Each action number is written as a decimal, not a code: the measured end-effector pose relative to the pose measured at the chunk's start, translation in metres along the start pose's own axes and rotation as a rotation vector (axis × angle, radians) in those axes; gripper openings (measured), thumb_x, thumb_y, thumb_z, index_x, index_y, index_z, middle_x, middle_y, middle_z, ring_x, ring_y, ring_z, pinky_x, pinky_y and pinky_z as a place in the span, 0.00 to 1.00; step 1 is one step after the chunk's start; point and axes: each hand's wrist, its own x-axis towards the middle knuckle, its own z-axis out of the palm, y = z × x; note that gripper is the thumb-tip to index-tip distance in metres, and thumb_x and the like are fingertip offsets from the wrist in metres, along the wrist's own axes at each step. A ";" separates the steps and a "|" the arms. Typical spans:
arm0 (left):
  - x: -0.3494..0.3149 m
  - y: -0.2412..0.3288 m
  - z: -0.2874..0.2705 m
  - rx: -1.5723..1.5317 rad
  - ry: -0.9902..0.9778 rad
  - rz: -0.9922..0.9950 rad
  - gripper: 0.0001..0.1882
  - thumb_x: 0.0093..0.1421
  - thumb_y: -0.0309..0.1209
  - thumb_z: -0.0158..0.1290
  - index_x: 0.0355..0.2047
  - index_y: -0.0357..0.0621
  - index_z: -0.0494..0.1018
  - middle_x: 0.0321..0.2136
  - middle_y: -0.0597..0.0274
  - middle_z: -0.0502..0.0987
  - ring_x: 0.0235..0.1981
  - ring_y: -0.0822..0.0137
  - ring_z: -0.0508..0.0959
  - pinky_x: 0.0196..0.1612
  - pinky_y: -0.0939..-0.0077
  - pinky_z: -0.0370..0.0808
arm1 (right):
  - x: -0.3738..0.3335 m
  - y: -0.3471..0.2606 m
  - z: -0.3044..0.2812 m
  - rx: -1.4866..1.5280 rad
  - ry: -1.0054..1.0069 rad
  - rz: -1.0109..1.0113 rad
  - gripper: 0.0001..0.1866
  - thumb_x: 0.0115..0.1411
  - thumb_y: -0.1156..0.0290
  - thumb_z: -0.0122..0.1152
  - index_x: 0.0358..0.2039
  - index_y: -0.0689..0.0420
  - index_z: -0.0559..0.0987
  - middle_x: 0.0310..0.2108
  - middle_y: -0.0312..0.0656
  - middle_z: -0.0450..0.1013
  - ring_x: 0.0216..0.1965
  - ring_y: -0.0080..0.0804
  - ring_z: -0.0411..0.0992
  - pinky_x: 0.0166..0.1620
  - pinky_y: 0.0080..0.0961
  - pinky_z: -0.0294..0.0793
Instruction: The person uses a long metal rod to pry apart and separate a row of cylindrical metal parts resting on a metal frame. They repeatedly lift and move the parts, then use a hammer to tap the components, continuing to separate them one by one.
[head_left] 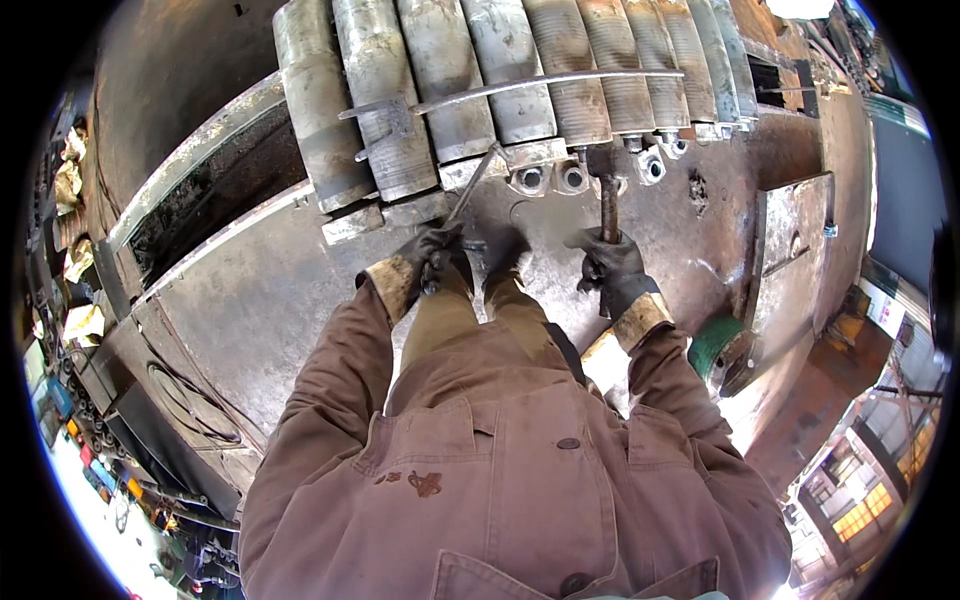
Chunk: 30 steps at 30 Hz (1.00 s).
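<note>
My left hand (430,252), in a dark glove, is closed round a thin metal bar (474,186) that slants up and away to the right. The bar's far tip meets the block at the near end of one metal cylinder (448,100). In my right hand (614,268), also gloved, is the handle of a hammer (609,210), pointing away from me. Its dark head is blurred and lies close to the lugs. Several lugs with round holes (572,178) stick out at the near ends of the cylinders.
A long thin strip (550,82) lies across the row of several large cylinders, some ribbed. Beneath is a worn steel surface (250,300) with a long slot (225,175) at the left. To the right are a green round part (712,345) and a steel plate (790,240).
</note>
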 end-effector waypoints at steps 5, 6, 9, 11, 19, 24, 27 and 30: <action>-0.005 0.007 0.018 0.339 0.360 -0.015 0.18 0.64 0.48 0.54 0.42 0.48 0.81 0.13 0.63 0.69 0.11 0.70 0.68 0.16 0.71 0.65 | 0.011 0.009 -0.001 -0.028 -0.006 -0.005 0.06 0.59 0.72 0.67 0.32 0.60 0.80 0.14 0.35 0.67 0.10 0.24 0.63 0.13 0.28 0.66; 0.004 0.003 0.009 0.410 0.404 -0.076 0.19 0.64 0.48 0.54 0.42 0.48 0.81 0.14 0.62 0.70 0.11 0.69 0.69 0.16 0.70 0.65 | 0.020 0.016 -0.006 -0.019 -0.034 -0.034 0.06 0.58 0.72 0.67 0.32 0.60 0.80 0.15 0.37 0.69 0.10 0.25 0.65 0.13 0.28 0.67; 0.004 0.010 0.006 0.456 0.461 -0.147 0.17 0.64 0.44 0.54 0.44 0.46 0.81 0.15 0.58 0.72 0.12 0.65 0.72 0.16 0.67 0.67 | 0.027 0.002 -0.001 -0.035 -0.097 -0.048 0.06 0.58 0.71 0.67 0.31 0.60 0.81 0.15 0.38 0.70 0.10 0.25 0.66 0.13 0.28 0.68; 0.011 0.002 0.000 0.363 0.363 -0.105 0.20 0.64 0.46 0.55 0.35 0.40 0.83 0.18 0.57 0.76 0.15 0.66 0.75 0.20 0.69 0.72 | 0.022 -0.025 0.011 -0.164 -0.116 -0.169 0.07 0.58 0.70 0.68 0.31 0.59 0.82 0.15 0.38 0.70 0.12 0.25 0.68 0.13 0.27 0.68; 0.053 -0.069 -0.036 0.280 0.446 -0.065 0.17 0.68 0.45 0.52 0.35 0.47 0.82 0.16 0.63 0.74 0.11 0.70 0.70 0.13 0.72 0.66 | -0.010 -0.147 0.084 0.011 -0.375 -0.828 0.09 0.65 0.66 0.63 0.39 0.57 0.84 0.11 0.36 0.67 0.08 0.25 0.61 0.13 0.27 0.61; 0.033 -0.025 0.006 0.102 0.497 -0.087 0.18 0.67 0.45 0.53 0.34 0.42 0.80 0.16 0.64 0.72 0.12 0.70 0.69 0.15 0.72 0.67 | 0.129 0.018 0.089 -0.701 -0.015 -0.306 0.14 0.62 0.61 0.61 0.36 0.61 0.85 0.19 0.44 0.75 0.20 0.31 0.74 0.23 0.33 0.71; 0.026 -0.013 0.002 0.301 0.591 -0.111 0.18 0.67 0.46 0.52 0.36 0.43 0.81 0.16 0.61 0.74 0.14 0.67 0.73 0.18 0.69 0.70 | 0.181 0.054 0.095 -0.674 -0.119 -0.257 0.15 0.61 0.61 0.63 0.33 0.61 0.84 0.21 0.45 0.77 0.22 0.32 0.77 0.25 0.34 0.74; -0.007 -0.036 -0.024 0.413 0.590 0.065 0.21 0.67 0.49 0.50 0.43 0.47 0.82 0.17 0.55 0.75 0.17 0.62 0.77 0.22 0.66 0.74 | 0.100 -0.018 0.111 -0.551 -0.179 -0.339 0.15 0.58 0.60 0.68 0.36 0.60 0.82 0.20 0.41 0.75 0.18 0.27 0.74 0.22 0.30 0.71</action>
